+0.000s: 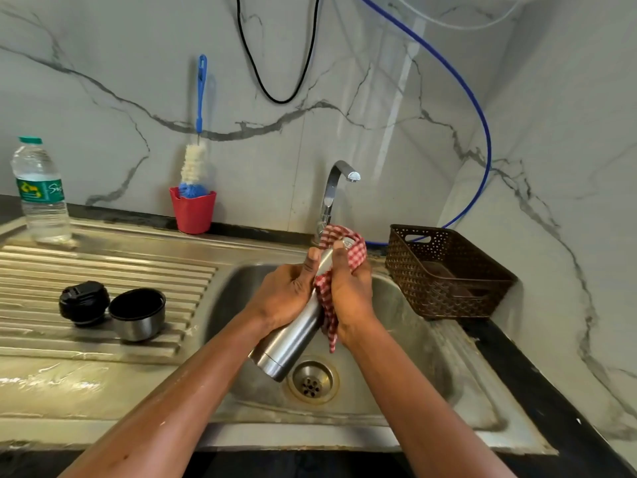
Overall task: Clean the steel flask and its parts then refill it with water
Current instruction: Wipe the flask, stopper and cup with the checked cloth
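You hold the steel flask [293, 334] tilted over the sink [406, 326], its base low and toward you just above the drain [312, 381], its mouth pointing up and away toward the tap [333, 194]. Your left hand [286, 293] is closed around the flask's upper body from the left side. Your right hand [350, 294] presses a red checked cloth [339, 244] against the flask's right side, its grip closed on cloth and flask together; the cloth bunches over the mouth above your fingers and a strip hangs down below your palm. Well to the left of your left hand, on the ribbed draining board [103, 270], sit the black stopper [82, 302] and the steel cup [138, 313], side by side and touching. Farther left and behind stands a plastic water bottle [39, 191]. A red holder [193, 210] with a bottle brush [194, 160] stands against the wall behind your left hand. To the right of your right hand, a brown basket [444, 274] rests on the worktop [537, 384].
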